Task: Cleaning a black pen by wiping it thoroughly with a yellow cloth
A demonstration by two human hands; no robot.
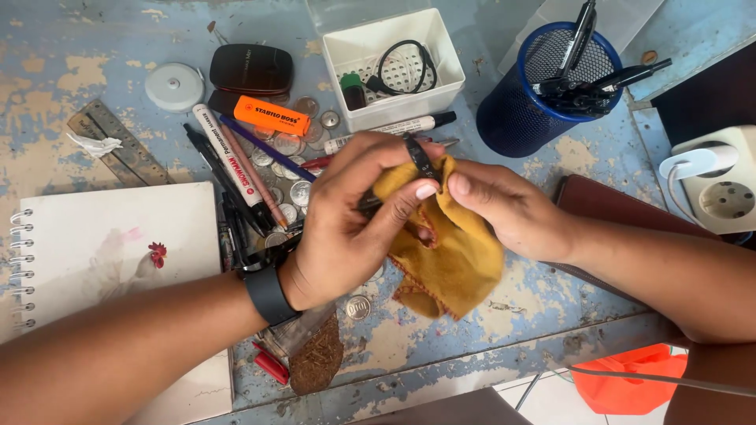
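We judge this a wiping step: keep the mustard-yellow cloth pinched tight round the small dark object and rub in short strokes. Left hand curls closed on the object, thumb pressing the cloth; right hand pinches the cloth from the other side. Both sit mid-desk above the coins, wrists angled inward, forearms low

Lying on the chipped blue table: white tray and blue mesh pen cup sitting toward the far edge, orange highlighter, coins, pens, ruler, spiral notebook resting at the left edge.
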